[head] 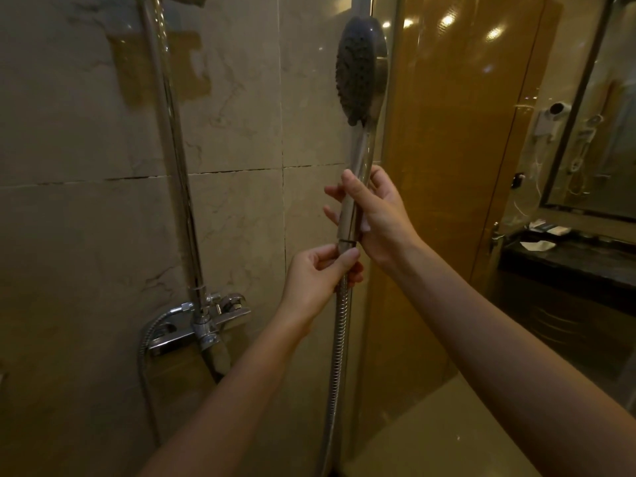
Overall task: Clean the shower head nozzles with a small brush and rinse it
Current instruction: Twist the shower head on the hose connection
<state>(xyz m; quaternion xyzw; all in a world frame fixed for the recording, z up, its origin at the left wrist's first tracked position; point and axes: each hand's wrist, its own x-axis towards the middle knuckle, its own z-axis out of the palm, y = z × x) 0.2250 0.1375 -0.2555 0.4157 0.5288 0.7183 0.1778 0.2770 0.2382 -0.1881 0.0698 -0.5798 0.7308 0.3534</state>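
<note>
A chrome hand shower head (358, 70) stands upright in front of me, its dark nozzle face turned to the left. My right hand (382, 215) grips its chrome handle (356, 187) from the right side. Just below, my left hand (316, 277) pinches the nut where the ribbed metal hose (339, 339) joins the handle. A thin dark ring shows at that joint. The hose hangs straight down out of view. No brush is in view.
A chrome riser pipe (175, 160) runs up the beige tiled wall to the left, with the mixer tap (203, 321) at its foot. A glass shower partition (447, 166) stands close on the right. Beyond it are a dark vanity counter (571, 256) and a mirror.
</note>
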